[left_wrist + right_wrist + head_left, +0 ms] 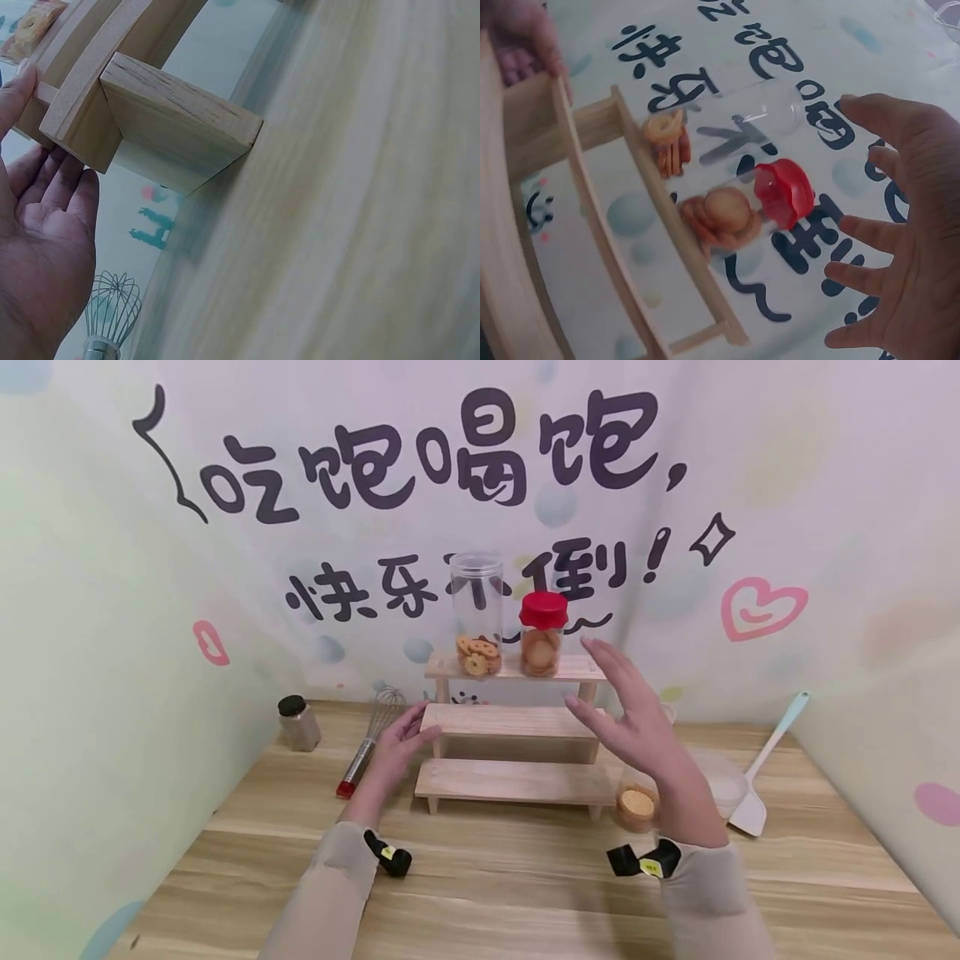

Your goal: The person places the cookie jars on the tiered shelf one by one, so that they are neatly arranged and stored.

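Note:
A three-tier wooden stand [517, 779] sits on the table. With the thumb over the board and the fingers at its outer side, my left hand [397, 745] holds the left end of the middle tier; the left wrist view shows the same hand [49, 225] at the stand's end. On the top tier are a tall clear jar [477, 602] with cookies at its bottom and a shorter cookie jar [542, 639] with a red lid. My right hand [637, 718] is raised at the stand's right side, fingers spread, apart from the red-lidded jar [784, 193].
Left of the stand lie a whisk [367, 747] with a red handle end and a black-lidded jar [299, 724]. By its right foot stands a clear container with a cookie [637, 803]. Farther right, a white spatula [750, 814] lies beside a clear tub [723, 781].

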`<state>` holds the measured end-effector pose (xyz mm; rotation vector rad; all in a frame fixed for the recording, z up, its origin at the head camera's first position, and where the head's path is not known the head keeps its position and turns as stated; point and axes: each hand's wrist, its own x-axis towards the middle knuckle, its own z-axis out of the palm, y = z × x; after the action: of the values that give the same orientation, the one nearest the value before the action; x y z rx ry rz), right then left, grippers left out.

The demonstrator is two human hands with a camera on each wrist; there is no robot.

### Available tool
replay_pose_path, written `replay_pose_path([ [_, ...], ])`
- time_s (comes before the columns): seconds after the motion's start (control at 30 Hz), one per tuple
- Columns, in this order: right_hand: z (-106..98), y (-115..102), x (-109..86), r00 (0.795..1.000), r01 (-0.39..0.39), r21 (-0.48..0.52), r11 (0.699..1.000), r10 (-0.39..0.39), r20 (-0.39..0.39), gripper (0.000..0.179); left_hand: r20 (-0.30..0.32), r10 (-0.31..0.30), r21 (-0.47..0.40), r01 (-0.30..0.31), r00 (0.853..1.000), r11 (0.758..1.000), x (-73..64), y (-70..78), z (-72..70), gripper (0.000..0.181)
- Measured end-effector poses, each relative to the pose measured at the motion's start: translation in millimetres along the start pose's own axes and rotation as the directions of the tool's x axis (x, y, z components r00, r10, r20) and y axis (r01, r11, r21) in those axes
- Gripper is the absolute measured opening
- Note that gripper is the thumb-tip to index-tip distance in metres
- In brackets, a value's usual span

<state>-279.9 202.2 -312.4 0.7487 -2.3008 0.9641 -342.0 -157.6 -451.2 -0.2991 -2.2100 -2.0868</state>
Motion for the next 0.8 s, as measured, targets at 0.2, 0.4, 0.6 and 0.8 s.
replay_pose_path([
  [0.2,-11.2,15.9,-20.6,0.996,-0.005,-0.098,0.995,0.014,0.091,0.071,0.002,0.004,-0.022,-0.004,1.000,1.000,0.3,-0.8,-0.4,0.069],
  [0.4,-24.4,31.3,-39.7,0.988,0.020,-0.144,0.989,0.003,0.156,0.077,0.010,-0.011,-0.029,0.012,1.000,1.000,1.1,0.0,-1.3,0.068],
  [0.6,-37.0,52.1,-61.8,0.964,-0.022,-0.184,0.983,0.069,0.256,0.071,0.020,-0.026,-0.006,0.027,0.999,1.000,0.7,2.2,-2.0,0.066],
  [0.8,-43.9,70.0,-80.1,0.939,-0.099,-0.251,0.963,0.173,0.296,0.075,0.021,-0.016,-0.002,0.016,1.000,1.000,1.5,1.6,-2.0,0.066],
])
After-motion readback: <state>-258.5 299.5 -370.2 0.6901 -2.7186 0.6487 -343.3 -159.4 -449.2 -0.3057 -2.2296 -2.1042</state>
